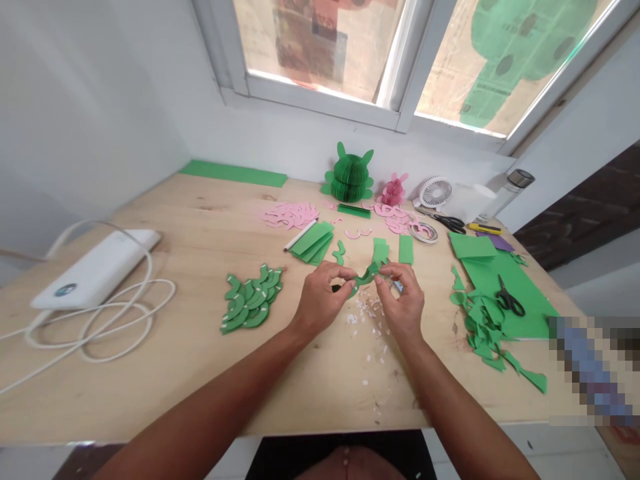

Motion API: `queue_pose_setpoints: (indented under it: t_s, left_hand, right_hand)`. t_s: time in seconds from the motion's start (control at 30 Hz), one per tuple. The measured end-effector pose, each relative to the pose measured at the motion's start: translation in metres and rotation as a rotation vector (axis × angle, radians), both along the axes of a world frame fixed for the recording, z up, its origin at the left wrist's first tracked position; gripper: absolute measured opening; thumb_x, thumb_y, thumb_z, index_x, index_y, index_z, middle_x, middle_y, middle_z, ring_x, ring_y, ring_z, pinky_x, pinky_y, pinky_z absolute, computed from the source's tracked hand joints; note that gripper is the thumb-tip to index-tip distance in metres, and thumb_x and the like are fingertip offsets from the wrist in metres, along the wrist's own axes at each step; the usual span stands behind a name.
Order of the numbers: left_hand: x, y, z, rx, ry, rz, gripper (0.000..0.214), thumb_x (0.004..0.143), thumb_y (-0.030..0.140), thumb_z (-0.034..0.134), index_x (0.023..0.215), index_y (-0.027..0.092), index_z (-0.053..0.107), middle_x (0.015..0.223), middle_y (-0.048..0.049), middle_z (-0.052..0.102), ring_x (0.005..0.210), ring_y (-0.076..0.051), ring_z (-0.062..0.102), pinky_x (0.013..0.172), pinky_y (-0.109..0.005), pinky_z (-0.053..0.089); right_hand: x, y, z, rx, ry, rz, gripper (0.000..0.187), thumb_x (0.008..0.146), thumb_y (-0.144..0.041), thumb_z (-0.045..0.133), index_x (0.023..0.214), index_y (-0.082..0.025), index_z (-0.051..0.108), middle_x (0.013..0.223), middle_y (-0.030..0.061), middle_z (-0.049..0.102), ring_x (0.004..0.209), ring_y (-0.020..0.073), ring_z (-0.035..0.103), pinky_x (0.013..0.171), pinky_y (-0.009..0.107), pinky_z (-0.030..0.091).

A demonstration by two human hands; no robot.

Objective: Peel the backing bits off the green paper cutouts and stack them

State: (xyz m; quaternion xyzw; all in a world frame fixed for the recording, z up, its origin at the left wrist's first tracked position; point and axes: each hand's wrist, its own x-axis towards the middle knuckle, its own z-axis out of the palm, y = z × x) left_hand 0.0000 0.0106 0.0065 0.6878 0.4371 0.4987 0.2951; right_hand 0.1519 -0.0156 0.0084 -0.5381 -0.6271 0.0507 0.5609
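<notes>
A curved green paper piece (pixel 369 274) is held by both hands above the middle of the table (pixel 200 400), one end being pinched between the thumb and forefinger of the left hand (pixel 323 293), the other between those of the right hand (pixel 401 293). Below the hands, small white paper bits (pixel 367 308) are scattered toward the near edge.

Just beyond the hands, a wavy green cut-out (pixel 339 253) is seen, with a fan of folded green paper (pixel 314 243) beside it and a green rectangle (pixel 406 249) to the right. Left of the left hand, scalloped green pieces (pixel 253 300) marked with short white strips are heaped in overlapping layers.

Farther out, pink paper cut-outs (pixel 290 215) are spread toward the far edge, where a green honeycomb paper figure (pixel 351 179) and a smaller pink paper figure (pixel 393 191) are stood. Near the far right corner, a white fan (pixel 436 193), a yellow cutter (pixel 485 229) and a bottle (pixel 507 195) are placed. Along the right edge, green sheets (pixel 533 313) are laid with black-handled scissors (pixel 506 298) on top, and green offcuts (pixel 485 327) are piled beside them. Toward the left edge, a white power bank (pixel 100 267) is set among loops of white cable (pixel 174 291). By the far left corner, a long green strip (pixel 233 173) is laid along the far edge.
</notes>
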Motion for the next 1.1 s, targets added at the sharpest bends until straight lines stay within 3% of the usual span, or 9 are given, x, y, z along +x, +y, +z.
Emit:
queue_pose_setpoints:
  t_s: [0.77, 1.1]
  left_hand:
    - [0.0005, 0.0007, -0.0005, -0.04, -0.001, -0.006, 0.009, 0.069, 0.016, 0.061, 0.075, 0.019, 0.067, 0.075, -0.0022, 0.068, 0.076, -0.017, 0.063, 0.075, -0.03, 0.049]
    - [-0.0001, 0.0019, -0.0013, -0.117, -0.024, 0.002, 0.009, 0.067, 0.018, 0.063, 0.074, 0.019, 0.069, 0.075, -0.0022, 0.07, 0.074, -0.017, 0.063, 0.074, -0.03, 0.05]
  right_hand:
    - [-0.0031, -0.0027, 0.004, 0.063, -0.111, -0.039, 0.006, 0.079, -0.016, 0.056, 0.076, -0.021, 0.057, 0.078, 0.0034, 0.06, 0.081, 0.02, 0.056, 0.075, 0.036, 0.045]
    - [-0.005, -0.0057, 0.0034, 0.118, -0.292, -0.03, 0.009, 0.08, -0.013, 0.054, 0.078, -0.021, 0.056, 0.076, 0.004, 0.059, 0.08, 0.0206, 0.054, 0.073, 0.037, 0.044]
